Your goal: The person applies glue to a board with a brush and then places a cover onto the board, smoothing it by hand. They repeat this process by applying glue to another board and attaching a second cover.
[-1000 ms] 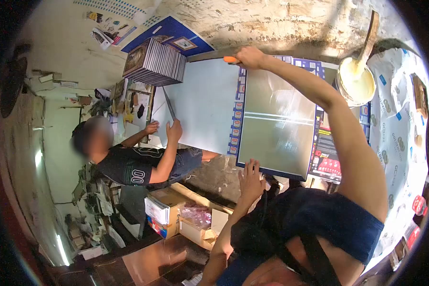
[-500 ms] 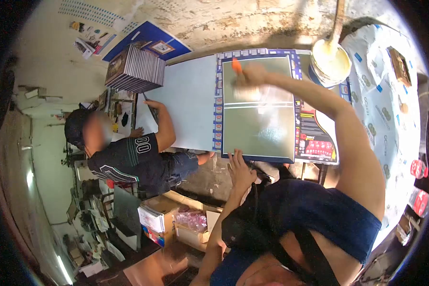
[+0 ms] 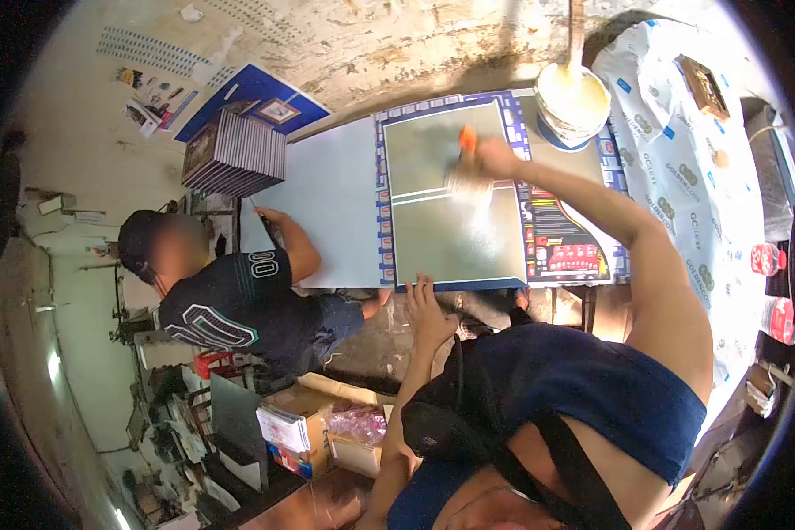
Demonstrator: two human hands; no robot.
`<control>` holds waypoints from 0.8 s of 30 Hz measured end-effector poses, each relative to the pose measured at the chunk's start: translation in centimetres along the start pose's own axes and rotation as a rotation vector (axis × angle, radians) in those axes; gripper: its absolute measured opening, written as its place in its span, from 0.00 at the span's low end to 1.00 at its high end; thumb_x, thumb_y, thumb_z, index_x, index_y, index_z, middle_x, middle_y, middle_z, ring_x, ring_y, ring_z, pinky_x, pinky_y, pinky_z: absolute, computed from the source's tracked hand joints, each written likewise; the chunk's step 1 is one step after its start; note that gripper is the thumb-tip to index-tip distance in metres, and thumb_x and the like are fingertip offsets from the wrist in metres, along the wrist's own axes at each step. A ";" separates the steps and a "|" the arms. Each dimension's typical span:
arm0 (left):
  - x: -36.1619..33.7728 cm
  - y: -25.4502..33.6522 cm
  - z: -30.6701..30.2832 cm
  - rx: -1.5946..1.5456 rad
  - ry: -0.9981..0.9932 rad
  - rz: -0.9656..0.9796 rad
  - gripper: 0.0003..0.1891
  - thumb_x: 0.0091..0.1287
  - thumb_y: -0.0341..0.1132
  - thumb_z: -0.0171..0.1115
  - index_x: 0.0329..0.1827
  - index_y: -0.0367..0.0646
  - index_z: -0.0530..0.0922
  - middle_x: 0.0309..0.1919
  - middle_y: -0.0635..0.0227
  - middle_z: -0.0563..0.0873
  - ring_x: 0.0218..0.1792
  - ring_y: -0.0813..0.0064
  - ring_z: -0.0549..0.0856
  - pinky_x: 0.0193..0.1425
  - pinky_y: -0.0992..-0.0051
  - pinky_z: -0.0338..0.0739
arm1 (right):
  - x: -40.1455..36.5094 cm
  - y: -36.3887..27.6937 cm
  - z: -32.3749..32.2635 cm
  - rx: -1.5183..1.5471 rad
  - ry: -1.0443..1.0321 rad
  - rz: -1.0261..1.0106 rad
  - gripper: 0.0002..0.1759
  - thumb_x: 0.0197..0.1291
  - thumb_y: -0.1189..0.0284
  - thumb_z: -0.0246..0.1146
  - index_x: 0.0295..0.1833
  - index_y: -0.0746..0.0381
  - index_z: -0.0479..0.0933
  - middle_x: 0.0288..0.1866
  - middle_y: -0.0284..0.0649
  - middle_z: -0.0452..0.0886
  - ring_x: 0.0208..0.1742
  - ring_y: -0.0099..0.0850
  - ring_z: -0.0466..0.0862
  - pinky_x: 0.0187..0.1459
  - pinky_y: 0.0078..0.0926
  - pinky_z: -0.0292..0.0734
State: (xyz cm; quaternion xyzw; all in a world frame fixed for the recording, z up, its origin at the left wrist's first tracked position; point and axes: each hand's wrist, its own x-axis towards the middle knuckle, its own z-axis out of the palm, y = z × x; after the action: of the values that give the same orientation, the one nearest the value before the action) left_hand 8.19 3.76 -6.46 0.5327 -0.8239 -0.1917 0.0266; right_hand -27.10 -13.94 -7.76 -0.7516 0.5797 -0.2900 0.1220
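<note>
My right hand [image 3: 496, 159] is closed around a wide brush [image 3: 468, 137] with an orange handle. Its pale bristles, blurred by motion, are on a grey-green sheet [image 3: 455, 243] crossed by white lines. Wet, shiny streaks show on that sheet beneath and below the brush. At the sheet's near edge, my left hand [image 3: 429, 316] rests with its fingers stretched out, touching the border. Under the sheet lies blue printed paper [image 3: 382, 194]. A white bucket [image 3: 564, 132] of cream-coloured paste, with a wooden stick [image 3: 577, 35] standing in it, is beyond my right hand.
A co-worker [image 3: 230, 296] in a black shirt and cap bends over the pale table top [image 3: 331, 203] at the left. A stack of framed boards [image 3: 238, 155] stands behind. White printed wrapping [image 3: 671, 168] covers the right side. Open cardboard boxes [image 3: 344, 442] sit below.
My right hand has drawn the brush down the sheet and somewhat toward the right. My left hand stays at the near edge. The whole view has shifted slightly.
</note>
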 end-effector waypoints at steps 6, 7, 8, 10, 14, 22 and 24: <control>0.0 0.1 -0.1 -0.019 0.027 0.039 0.49 0.42 0.33 0.65 0.73 0.34 0.58 0.75 0.50 0.58 0.77 0.41 0.50 0.78 0.43 0.48 | -0.2 -2.9 -8.6 -0.316 0.297 0.078 0.12 0.54 0.70 0.64 0.46 0.55 0.80 0.39 0.48 0.83 0.44 0.46 0.82 0.47 0.43 0.76; 0.1 0.1 0.1 -0.029 0.035 0.052 0.48 0.42 0.33 0.66 0.73 0.34 0.59 0.74 0.50 0.59 0.77 0.41 0.50 0.78 0.43 0.48 | -0.6 -3.5 -5.0 -0.026 0.225 0.202 0.13 0.52 0.74 0.64 0.45 0.59 0.78 0.39 0.53 0.81 0.42 0.52 0.81 0.45 0.46 0.77; 0.0 0.7 -0.3 -0.002 0.034 0.025 0.48 0.41 0.33 0.66 0.72 0.35 0.59 0.73 0.50 0.60 0.77 0.41 0.51 0.78 0.43 0.48 | -2.1 -6.0 -3.8 0.175 0.453 -0.055 0.08 0.57 0.70 0.59 0.41 0.59 0.78 0.26 0.51 0.80 0.23 0.50 0.80 0.29 0.48 0.76; -0.2 1.2 -0.8 0.015 0.000 0.002 0.48 0.41 0.33 0.66 0.73 0.35 0.59 0.73 0.49 0.60 0.77 0.40 0.51 0.78 0.44 0.48 | -5.9 -10.1 -1.4 0.232 0.210 -0.013 0.16 0.58 0.60 0.63 0.43 0.63 0.76 0.27 0.53 0.81 0.27 0.55 0.82 0.33 0.47 0.80; -0.1 0.6 -0.7 0.032 0.016 0.028 0.49 0.41 0.33 0.66 0.73 0.35 0.59 0.74 0.50 0.59 0.77 0.38 0.51 0.78 0.43 0.48 | -9.1 -3.5 -3.3 0.048 0.117 0.425 0.18 0.57 0.59 0.66 0.42 0.63 0.78 0.28 0.52 0.82 0.29 0.53 0.83 0.36 0.49 0.78; -0.1 0.8 0.6 0.026 0.023 -0.023 0.49 0.42 0.33 0.65 0.74 0.36 0.57 0.75 0.51 0.58 0.77 0.39 0.48 0.77 0.40 0.46 | -12.3 -11.4 -3.1 -0.229 0.470 0.111 0.08 0.55 0.70 0.65 0.33 0.63 0.74 0.22 0.50 0.78 0.22 0.48 0.81 0.22 0.44 0.74; 0.1 1.0 0.6 0.025 0.003 -0.025 0.49 0.42 0.33 0.65 0.74 0.35 0.57 0.75 0.51 0.57 0.78 0.39 0.48 0.77 0.40 0.46 | -13.6 -14.5 -2.3 0.289 0.364 0.252 0.12 0.56 0.67 0.65 0.28 0.63 0.74 0.20 0.51 0.77 0.23 0.46 0.82 0.21 0.43 0.74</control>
State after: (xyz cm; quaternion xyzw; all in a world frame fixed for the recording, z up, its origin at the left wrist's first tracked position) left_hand 7.13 4.25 -6.70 0.5437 -0.8193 -0.1808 0.0187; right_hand -19.00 3.50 -2.37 -0.5837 0.6338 -0.4826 0.1568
